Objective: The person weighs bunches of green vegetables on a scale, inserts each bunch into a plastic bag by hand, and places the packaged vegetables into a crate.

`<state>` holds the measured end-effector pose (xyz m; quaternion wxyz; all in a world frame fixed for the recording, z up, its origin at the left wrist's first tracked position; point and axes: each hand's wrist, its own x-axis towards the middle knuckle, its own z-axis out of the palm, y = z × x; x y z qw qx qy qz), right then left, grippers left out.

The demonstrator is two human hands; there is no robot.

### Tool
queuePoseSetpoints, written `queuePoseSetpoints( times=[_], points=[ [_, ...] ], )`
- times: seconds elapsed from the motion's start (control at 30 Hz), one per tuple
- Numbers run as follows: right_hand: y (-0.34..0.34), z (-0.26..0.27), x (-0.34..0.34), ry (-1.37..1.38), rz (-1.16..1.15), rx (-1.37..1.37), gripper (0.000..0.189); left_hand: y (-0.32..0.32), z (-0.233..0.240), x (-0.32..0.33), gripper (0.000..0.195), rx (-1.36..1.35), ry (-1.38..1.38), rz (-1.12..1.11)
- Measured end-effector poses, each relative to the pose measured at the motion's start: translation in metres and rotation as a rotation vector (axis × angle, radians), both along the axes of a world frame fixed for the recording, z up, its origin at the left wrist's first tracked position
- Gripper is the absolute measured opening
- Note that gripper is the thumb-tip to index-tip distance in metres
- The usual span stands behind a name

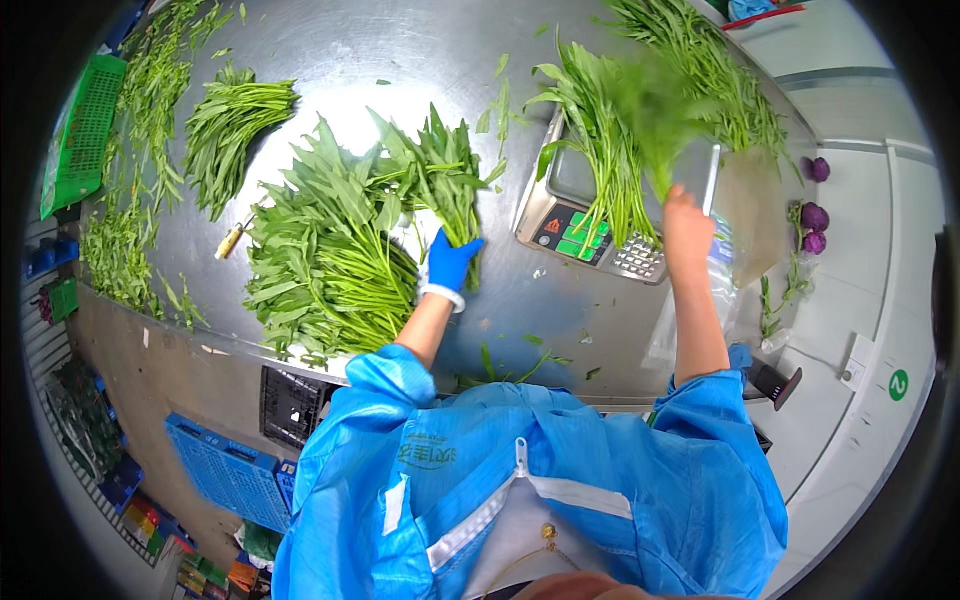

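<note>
My left hand (452,262), in a blue glove with a white cuff, is closed around the stems of a small bunch of leafy greens (450,176). Beside it lies a large pile of long-stemmed greens (337,255). My bare right hand (688,225) grips the stems of another bunch (656,127), whose leaves are blurred, over the right side of a digital scale (570,232). More stems (619,187) rest on the scale's metal pan and hang over its keypad.
A tied-looking bunch (236,131) and a small knife-like tool (231,241) lie left on the metal table (360,37). Loose trimmings (120,247) and a green basket (82,135) line the left edge. Greens (720,82), plastic bags (697,300) and purple vegetables (814,217) are at right.
</note>
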<state>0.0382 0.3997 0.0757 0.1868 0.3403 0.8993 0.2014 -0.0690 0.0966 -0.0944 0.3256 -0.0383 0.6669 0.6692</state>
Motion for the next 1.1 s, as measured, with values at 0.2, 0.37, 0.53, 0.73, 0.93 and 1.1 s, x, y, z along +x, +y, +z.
queuePoseSetpoints(
  times=[0.2,0.37,0.53,0.73,0.93,1.1],
  points=[
    [-0.035,0.067,0.007,0.403,0.252,-0.187,0.052,-0.001,0.06,-0.015,0.034,0.386,-0.541,-0.025],
    [-0.125,0.016,-0.018,0.774,0.019,-1.093,0.049,0.003,0.089,-0.003,0.035,0.528,-0.494,0.011],
    [-0.171,-0.055,-0.024,0.647,-0.485,-2.182,0.032,0.004,0.102,0.005,0.028,0.389,-0.336,-0.141],
    [-0.158,-0.065,-0.018,0.57,-0.269,-1.813,0.025,-0.029,0.045,0.012,0.032,0.406,-0.62,-0.127],
    [-0.063,0.117,-0.005,1.214,-0.205,-0.782,0.024,-0.027,0.056,0.014,0.031,0.344,-0.515,-0.194],
    [-0.004,0.095,0.002,0.945,0.023,0.046,0.023,0.002,0.07,0.016,0.027,0.191,-0.372,-0.257]
  ],
)
